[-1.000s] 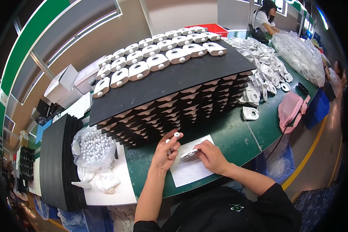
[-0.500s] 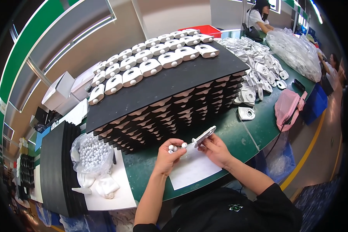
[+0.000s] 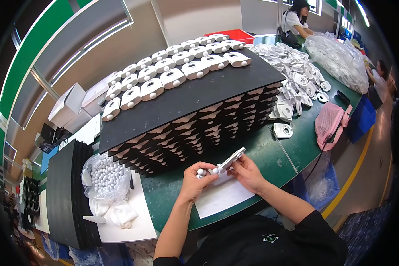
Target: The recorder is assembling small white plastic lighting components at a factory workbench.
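My left hand (image 3: pixel 194 181) is closed on several small white balls (image 3: pixel 201 172). One ball (image 3: pixel 216 170), pinched at its fingertips, meets the near end of a white plastic part (image 3: pixel 231 159). That part is flat with a rounded outline and is held edge-on and tilted by my right hand (image 3: pixel 249 174), fingers wrapped round its lower side. Whether the ball sits in the part or only touches it, I cannot tell. Beneath both hands a white sheet of paper (image 3: pixel 221 197) lies on the green table (image 3: pixel 168 188).
A tall stack of black boards (image 3: pixel 186 102) stands ahead, white parts with balls in rows on top. Loose white parts (image 3: pixel 292 71) are heaped at right, near a pink mesh bag (image 3: pixel 330 124). A clear bag of white balls (image 3: pixel 106 175) sits left. Another person (image 3: pixel 297 20) is at far right.
My left hand has moved slightly right, bringing the pinched ball from just apart to against the white part's end. The part has tilted a little and dropped slightly.
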Motion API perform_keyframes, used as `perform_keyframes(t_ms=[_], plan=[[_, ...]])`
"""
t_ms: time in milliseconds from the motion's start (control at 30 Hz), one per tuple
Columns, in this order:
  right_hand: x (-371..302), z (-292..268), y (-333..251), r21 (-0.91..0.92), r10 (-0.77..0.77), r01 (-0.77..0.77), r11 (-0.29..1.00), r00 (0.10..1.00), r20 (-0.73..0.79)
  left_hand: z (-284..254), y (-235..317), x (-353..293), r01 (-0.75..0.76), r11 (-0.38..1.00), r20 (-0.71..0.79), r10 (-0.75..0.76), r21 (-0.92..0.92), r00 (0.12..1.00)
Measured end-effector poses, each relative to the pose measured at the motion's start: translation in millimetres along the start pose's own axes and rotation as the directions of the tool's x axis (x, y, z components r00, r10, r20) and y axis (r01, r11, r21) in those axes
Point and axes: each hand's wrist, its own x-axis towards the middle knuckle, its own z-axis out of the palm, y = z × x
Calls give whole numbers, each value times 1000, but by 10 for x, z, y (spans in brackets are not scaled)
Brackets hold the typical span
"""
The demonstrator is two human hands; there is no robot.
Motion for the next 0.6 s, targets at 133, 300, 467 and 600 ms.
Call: perform_keyframes(t_ms=[133, 300, 467, 600], plan=[[-18, 38, -54, -88, 75, -71, 994, 996, 42, -7, -73, 16, -115, 987, 20, 114, 109, 993], [8, 130, -176, -227, -15, 50, 973, 988, 154, -21, -117, -22, -191, 974, 11, 192, 118, 981], [31, 211, -581, -440, -58, 234, 867, 924, 379, 38, -103, -30, -312, 941, 47, 308, 135, 950], [241, 354, -1435, -608, -336, 504, 613, 863, 377, -12, -123, -11, -237, 971, 122, 238, -22, 964]])
